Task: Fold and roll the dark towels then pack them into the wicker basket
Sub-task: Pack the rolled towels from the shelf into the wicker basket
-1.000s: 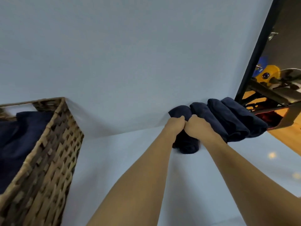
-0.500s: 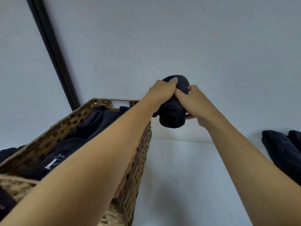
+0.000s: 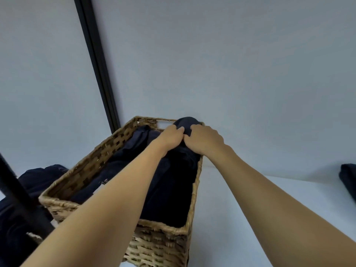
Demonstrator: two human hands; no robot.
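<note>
I see the wicker basket [image 3: 158, 245] on the white surface [image 3: 221, 209], with dark towels [image 3: 173, 199] lying inside. At its far end my left grip [image 3: 170, 136] and right grip [image 3: 205, 140] sit side by side, fingers curled round a rolled towel [image 3: 185, 121] that pokes up past them.

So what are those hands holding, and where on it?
A rolled dark towel, gripped near its top end by the left hand and right hand.

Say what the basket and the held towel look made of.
Basket: woven plant fibre, likely wicker or seagrass, tan and matte; twisted strands and a checkered weave show. Towel: soft dark navy cloth, probably terry, matte; its rolled end bulges.
</note>
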